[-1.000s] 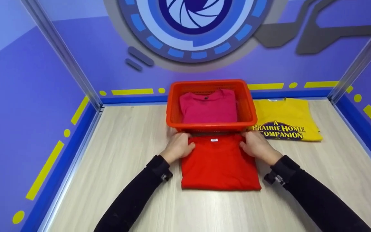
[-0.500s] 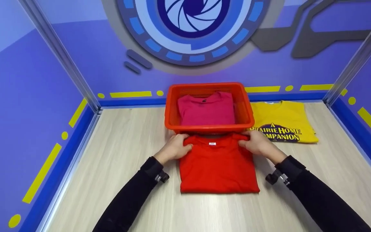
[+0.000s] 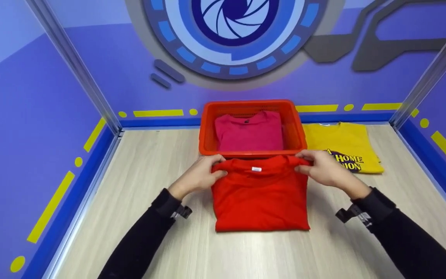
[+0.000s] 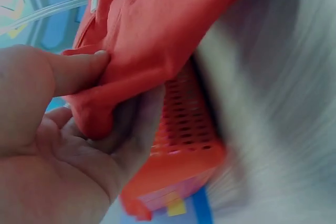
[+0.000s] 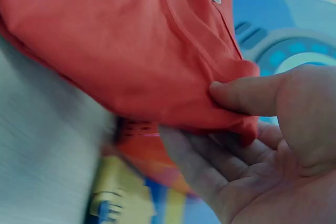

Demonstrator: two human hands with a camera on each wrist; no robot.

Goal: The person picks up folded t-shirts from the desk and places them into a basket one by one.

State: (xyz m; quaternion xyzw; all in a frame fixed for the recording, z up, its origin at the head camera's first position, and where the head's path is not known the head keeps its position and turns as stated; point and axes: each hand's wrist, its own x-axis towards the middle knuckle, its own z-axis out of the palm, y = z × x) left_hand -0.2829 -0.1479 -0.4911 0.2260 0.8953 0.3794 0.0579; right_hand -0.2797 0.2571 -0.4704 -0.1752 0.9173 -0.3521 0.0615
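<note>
A folded red T-shirt [image 3: 261, 201] with a small white neck label is held by its two upper corners. My left hand [image 3: 199, 176] pinches the left shoulder corner, thumb on top and fingers beneath, as the left wrist view shows with the cloth [image 4: 152, 30] draped between them. At the other corner my right hand [image 3: 325, 168] pinches the cloth [image 5: 131, 51] the same way. The shirt's collar edge is raised, and its lower fold stays near the table. Right behind the collar stands an orange-red plastic basket [image 3: 301, 133] with a folded pink T-shirt [image 3: 250, 133] inside.
A folded yellow T-shirt [image 3: 339, 141] with dark lettering lies right of the basket, partly covered by my right hand. Blue-purple panels [image 3: 161, 97] wall the pale wooden table [image 3: 149, 162] at the back and both sides.
Both hands have taken hold of the red T-shirt's upper corners and lifted that edge off the table. The wrists have spread slightly apart. The basket and other shirts stay put.
</note>
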